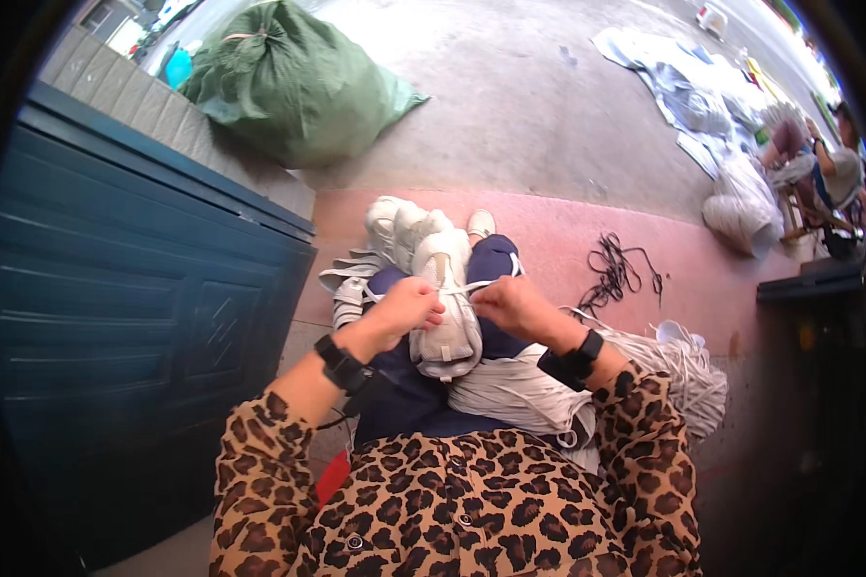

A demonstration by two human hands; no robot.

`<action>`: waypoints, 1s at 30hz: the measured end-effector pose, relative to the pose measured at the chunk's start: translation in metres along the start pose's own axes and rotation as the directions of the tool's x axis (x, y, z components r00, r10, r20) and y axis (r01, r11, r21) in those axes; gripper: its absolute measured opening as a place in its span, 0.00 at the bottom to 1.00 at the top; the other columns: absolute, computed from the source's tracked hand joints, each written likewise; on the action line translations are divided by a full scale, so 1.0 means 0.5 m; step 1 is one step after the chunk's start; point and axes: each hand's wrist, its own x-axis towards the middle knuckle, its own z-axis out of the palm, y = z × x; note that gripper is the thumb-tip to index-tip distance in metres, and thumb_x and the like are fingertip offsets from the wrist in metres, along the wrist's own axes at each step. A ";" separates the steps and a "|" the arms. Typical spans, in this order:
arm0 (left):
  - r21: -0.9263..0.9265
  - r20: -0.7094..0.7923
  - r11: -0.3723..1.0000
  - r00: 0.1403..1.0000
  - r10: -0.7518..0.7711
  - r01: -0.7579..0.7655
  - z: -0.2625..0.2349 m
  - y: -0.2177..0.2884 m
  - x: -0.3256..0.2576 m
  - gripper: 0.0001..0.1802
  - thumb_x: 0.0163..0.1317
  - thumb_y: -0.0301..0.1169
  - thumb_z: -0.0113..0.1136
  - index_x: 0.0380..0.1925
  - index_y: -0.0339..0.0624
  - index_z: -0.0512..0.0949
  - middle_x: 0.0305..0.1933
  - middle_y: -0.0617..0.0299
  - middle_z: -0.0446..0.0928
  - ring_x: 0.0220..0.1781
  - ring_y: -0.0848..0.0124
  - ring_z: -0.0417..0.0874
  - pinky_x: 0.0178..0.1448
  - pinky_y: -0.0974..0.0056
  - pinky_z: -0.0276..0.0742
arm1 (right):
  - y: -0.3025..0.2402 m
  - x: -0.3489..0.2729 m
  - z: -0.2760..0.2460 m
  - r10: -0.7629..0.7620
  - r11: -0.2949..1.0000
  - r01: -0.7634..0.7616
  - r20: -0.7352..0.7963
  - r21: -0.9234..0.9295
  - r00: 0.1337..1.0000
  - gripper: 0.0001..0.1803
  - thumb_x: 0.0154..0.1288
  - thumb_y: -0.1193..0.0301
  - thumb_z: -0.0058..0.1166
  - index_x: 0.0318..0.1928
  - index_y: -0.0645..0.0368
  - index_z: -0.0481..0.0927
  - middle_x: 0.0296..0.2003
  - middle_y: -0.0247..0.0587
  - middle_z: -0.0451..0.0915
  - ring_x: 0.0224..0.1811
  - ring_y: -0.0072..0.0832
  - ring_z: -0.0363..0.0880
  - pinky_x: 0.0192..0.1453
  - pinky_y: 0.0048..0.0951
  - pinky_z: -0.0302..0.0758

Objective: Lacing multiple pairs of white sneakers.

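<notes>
While the pale grey-white lace-up sneaker (447, 313) lay sole-down along the person's lap, toe pointing away from the body, a thin white shoelace (464, 288) ran taut across its upper between the two hands. The left hand (406, 306) was curled closed on the lace's left end, its knuckles touching the shoe's side; the right hand (510, 303) pinched the other end in closed fingers just beside the shoe's right edge. Nothing clamped the sneaker itself, which only rested on the dark navy trousers (406, 394), so I judged an uneven pull could have rolled it off the knee toward the pink paved strip (568, 245). A hard tug might equally have drawn the lace out of an eyelet.

Against the right thigh lay a thick bundle of white laces (635, 370); a loose strand could have snagged the black wristband (575, 361) and dragged the bundle down. More pale sneakers (399, 226) sat heaped beyond the knees, near enough to be kicked over. A tangle of black laces (614, 269) lay further out on the pink strip, a green sack (293, 82) on the concrete beyond.
</notes>
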 end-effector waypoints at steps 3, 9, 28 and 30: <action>-0.050 -0.006 0.997 0.999 -0.053 0.052 0.007 0.004 0.019 0.05 0.60 0.27 0.49 0.31 0.37 0.72 0.33 0.59 0.75 0.35 0.71 0.79 0.36 0.70 0.75 | 0.000 0.019 0.024 -0.077 0.979 0.074 -0.008 -0.190 0.997 0.07 0.54 0.68 0.50 0.27 0.54 0.80 0.26 0.39 0.79 0.36 0.35 0.76 0.49 0.41 0.66; -0.221 0.055 0.971 0.995 -0.078 0.088 0.026 0.022 0.064 0.05 0.58 0.25 0.47 0.33 0.36 0.71 0.31 0.59 0.72 0.32 0.67 0.76 0.35 0.67 0.73 | 0.035 0.056 0.048 -0.158 0.882 0.133 -0.018 -0.453 0.987 0.05 0.51 0.70 0.47 0.25 0.54 0.77 0.31 0.33 0.77 0.46 0.31 0.71 0.53 0.51 0.62; -0.047 -0.355 0.977 0.918 0.179 -0.208 0.041 -0.005 0.039 0.10 0.62 0.26 0.44 0.43 0.37 0.69 0.26 0.60 0.74 0.20 0.75 0.73 0.22 0.71 0.68 | 0.036 0.098 0.062 -0.043 0.862 0.003 -0.068 -0.507 0.997 0.05 0.49 0.67 0.53 0.25 0.51 0.79 0.30 0.36 0.75 0.39 0.32 0.71 0.40 0.39 0.62; 0.073 -0.379 0.969 0.892 0.245 -0.235 0.017 -0.014 0.035 0.12 0.62 0.26 0.44 0.46 0.37 0.69 0.23 0.60 0.74 0.16 0.77 0.71 0.18 0.72 0.66 | 0.030 0.087 0.065 -0.059 0.828 0.039 -0.017 -0.560 0.998 0.05 0.49 0.66 0.53 0.25 0.52 0.80 0.30 0.36 0.76 0.39 0.32 0.71 0.41 0.40 0.62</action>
